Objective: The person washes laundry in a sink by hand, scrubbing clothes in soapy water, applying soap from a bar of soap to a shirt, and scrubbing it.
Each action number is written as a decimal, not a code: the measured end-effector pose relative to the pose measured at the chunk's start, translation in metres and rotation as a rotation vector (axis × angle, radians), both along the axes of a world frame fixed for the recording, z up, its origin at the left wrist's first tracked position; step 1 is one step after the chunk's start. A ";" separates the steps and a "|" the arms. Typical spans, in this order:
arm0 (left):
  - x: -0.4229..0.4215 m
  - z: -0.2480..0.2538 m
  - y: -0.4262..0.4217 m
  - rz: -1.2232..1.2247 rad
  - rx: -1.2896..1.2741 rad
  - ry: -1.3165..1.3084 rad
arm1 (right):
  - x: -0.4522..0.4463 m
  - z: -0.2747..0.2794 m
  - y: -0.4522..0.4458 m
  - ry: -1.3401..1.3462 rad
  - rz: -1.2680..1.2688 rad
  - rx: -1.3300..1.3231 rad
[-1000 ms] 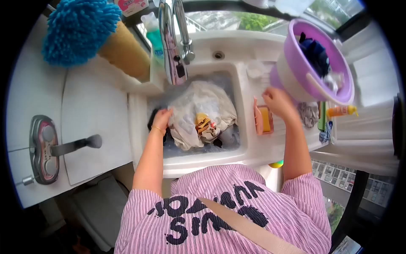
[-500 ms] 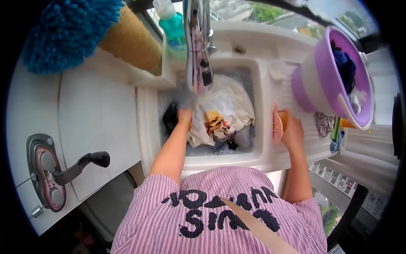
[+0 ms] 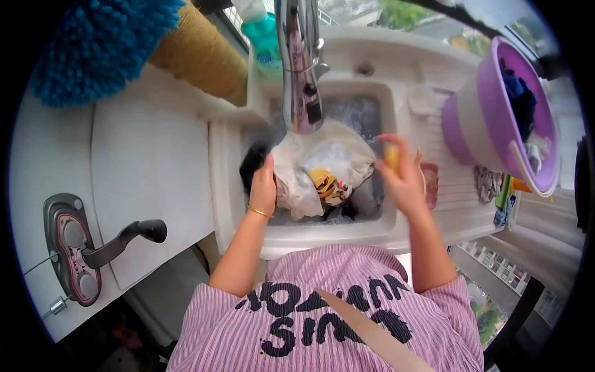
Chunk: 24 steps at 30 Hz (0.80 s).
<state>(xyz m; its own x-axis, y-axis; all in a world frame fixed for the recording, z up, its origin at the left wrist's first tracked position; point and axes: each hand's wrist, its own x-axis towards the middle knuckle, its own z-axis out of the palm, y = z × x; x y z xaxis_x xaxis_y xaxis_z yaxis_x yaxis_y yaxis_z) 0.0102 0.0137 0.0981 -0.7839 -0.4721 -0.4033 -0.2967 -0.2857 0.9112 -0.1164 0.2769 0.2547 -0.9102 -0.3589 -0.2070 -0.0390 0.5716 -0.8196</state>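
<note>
Partway, we judge: cloth (image 3: 294, 189) wet, unrinsed.
In sink (image 3: 310, 234): left hand (image 3: 263, 191) touching cloth, grip unclear; over right rim: right hand (image 3: 406, 185) gripping soap (image 3: 392, 157).

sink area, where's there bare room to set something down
Bare: the white panel between the grey handle and the sink; the drainboard strip between the pink dish and the crumpled cloth. Crowded: the sink with its laundry, and the drainboard around the bucket.

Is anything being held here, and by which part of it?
The right hand holds a yellow block in its fingers; blur hides exactly where. The left hand touches the pale cloth at its left edge.
</note>
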 end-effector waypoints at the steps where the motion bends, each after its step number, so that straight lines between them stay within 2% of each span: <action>1: 0.001 0.010 0.009 -0.003 0.115 0.011 | 0.006 -0.031 -0.024 -0.220 0.050 -0.208; 2: -0.003 0.043 0.025 0.007 0.299 -0.058 | 0.017 -0.038 -0.054 -0.236 0.138 -0.186; 3: 0.000 0.063 0.036 0.019 0.484 -0.134 | 0.029 -0.062 -0.076 -0.115 0.214 -0.169; 4: 0.008 0.060 0.040 -0.098 0.534 -0.127 | 0.043 -0.083 -0.096 -0.032 0.254 -0.131; 5: 0.012 0.061 0.045 -0.123 0.459 -0.124 | 0.051 -0.093 -0.107 0.054 0.295 -0.094; 6: 0.016 0.059 0.042 -0.130 0.517 -0.124 | 0.052 -0.090 -0.107 0.050 0.298 -0.102; 9: 0.033 0.050 0.027 -0.131 0.624 -0.106 | 0.050 -0.087 -0.111 -0.066 0.313 -0.176; 11: 0.040 0.044 0.021 -0.143 0.686 -0.082 | 0.057 -0.089 -0.112 -0.191 0.414 -0.114; 12: 0.036 0.051 0.019 -0.201 0.721 -0.044 | 0.062 -0.094 -0.116 0.011 0.429 -0.161; 14: 0.033 0.059 0.020 -0.273 0.769 0.008 | 0.067 -0.101 -0.110 0.050 0.448 -0.144; 18: 0.034 0.054 0.025 -0.192 0.786 -0.061 | 0.067 -0.098 -0.103 0.110 0.494 -0.149; 21: 0.036 0.039 0.028 -0.231 0.828 0.041 | 0.060 -0.098 -0.102 0.041 0.473 -0.159; 23: 0.026 0.027 0.034 -0.136 0.336 -0.147 | 0.062 -0.093 -0.105 0.051 0.468 -0.210; 24: 0.015 0.026 0.031 -0.063 0.411 -0.077 | 0.065 -0.082 -0.105 0.054 0.585 -0.253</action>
<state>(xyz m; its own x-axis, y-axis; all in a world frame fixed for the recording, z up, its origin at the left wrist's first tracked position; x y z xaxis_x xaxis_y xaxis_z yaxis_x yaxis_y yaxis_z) 0.0254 0.0447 0.1246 -0.7661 -0.2120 -0.6067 -0.3881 -0.5999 0.6996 -0.0513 0.1717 0.1730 -0.5557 -0.8313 -0.0104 -0.3310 0.2327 -0.9145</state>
